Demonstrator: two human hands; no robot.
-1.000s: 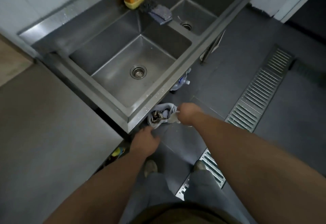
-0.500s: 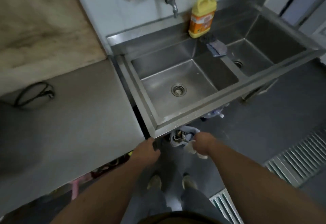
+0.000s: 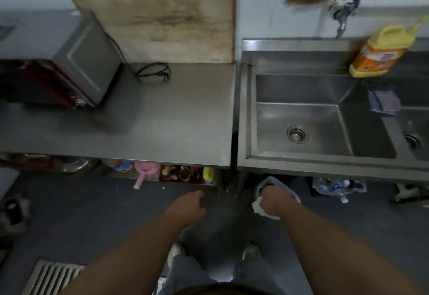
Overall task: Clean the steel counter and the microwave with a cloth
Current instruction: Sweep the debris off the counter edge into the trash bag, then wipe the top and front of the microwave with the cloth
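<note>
The steel counter (image 3: 167, 118) spans the left and middle of the view. A grey microwave (image 3: 76, 62) with a dark red front stands at its back left. My right hand (image 3: 274, 199) is shut on a white cloth (image 3: 257, 206), low in front of the sink, over a bag-lined bin (image 3: 269, 182). My left hand (image 3: 188, 206) hangs beside it below the counter's front edge, fingers loosely curled, holding nothing.
A double steel sink (image 3: 325, 118) sits right of the counter, with a yellow detergent bottle (image 3: 380, 51), a blue rag (image 3: 384, 102) and a tap (image 3: 343, 16). A large board (image 3: 162, 11) leans on the wall; a black cable (image 3: 153, 72) lies below it. Items fill the shelf (image 3: 181, 174) underneath.
The view has swung left, from the sink to the counter and microwave. My right hand keeps the cloth; both hands have drawn back slightly from the sink's edge.
</note>
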